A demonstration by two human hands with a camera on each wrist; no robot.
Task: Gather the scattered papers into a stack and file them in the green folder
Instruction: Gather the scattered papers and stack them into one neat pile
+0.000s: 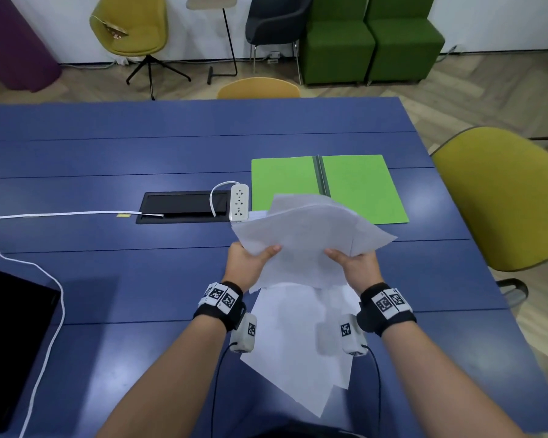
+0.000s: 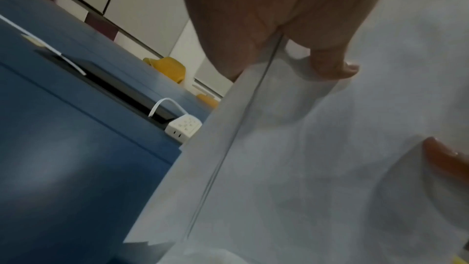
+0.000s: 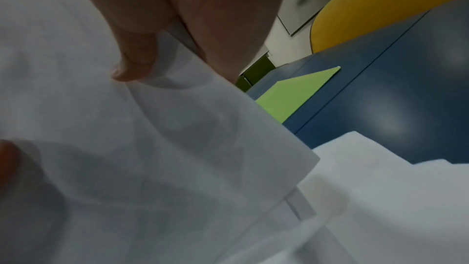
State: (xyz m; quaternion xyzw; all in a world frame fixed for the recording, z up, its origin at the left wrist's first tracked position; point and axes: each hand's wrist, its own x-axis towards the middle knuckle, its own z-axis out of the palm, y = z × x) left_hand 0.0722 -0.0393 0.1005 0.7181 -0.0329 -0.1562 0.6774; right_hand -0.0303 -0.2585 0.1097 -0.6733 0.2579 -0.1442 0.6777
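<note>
**Both hands hold a loose sheaf of papers above the blue surface**

The left hand (image 1: 247,260) and the right hand (image 1: 358,263) each pinch the near edge of a bundle of white papers (image 1: 310,235), thumbs on top and the other fingers hidden beneath the sheets. The bundle is lifted off the blue surface (image 1: 108,153) and fans out unevenly, its corners pointing in different directions, its far edge overlapping the view of the near part of the green folder (image 1: 361,184). From the left wrist view a thumb (image 2: 332,67) presses down on the top sheet; the right wrist view shows the same on its side, with a corner of the folder beyond the paper.

The green folder lies open and flat on the surface, far and to the right of the hands, with its spine in the middle.

More white sheets (image 1: 295,358) lie on the surface near the person, below and between the wrists, overlapping one another at angles.

A white power strip (image 1: 239,202) sits just left of the folder, beside a black cable hatch (image 1: 184,205) set into the surface. A yellow chair (image 1: 503,197) stands at the right edge.
</note>
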